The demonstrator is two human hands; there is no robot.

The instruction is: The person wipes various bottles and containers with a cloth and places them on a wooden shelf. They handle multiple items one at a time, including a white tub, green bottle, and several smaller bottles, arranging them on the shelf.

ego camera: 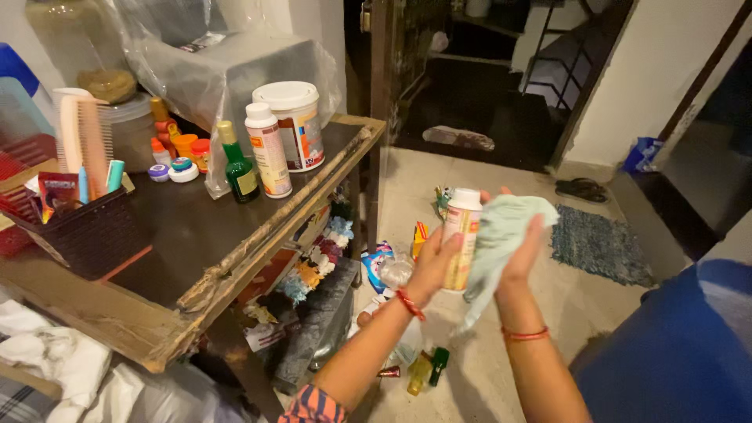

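Observation:
My left hand (433, 265) grips a tall white plastic bottle (459, 235) with a white cap and an orange label, held upright over the floor. My right hand (523, 252) presses a pale green cloth (501, 235) against the bottle's right side; the cloth hangs down below the hand. Both wrists wear red thread bands. The hands are to the right of a worn dark wooden shelf top (188, 235).
On the shelf top stand a similar white bottle (267, 150), a green bottle (239, 166), a white tub (294, 124), small jars, and a dark basket (86, 227) with combs. Bottles (427, 368) and packets lie on the floor. A blue mat (599, 244) lies at right.

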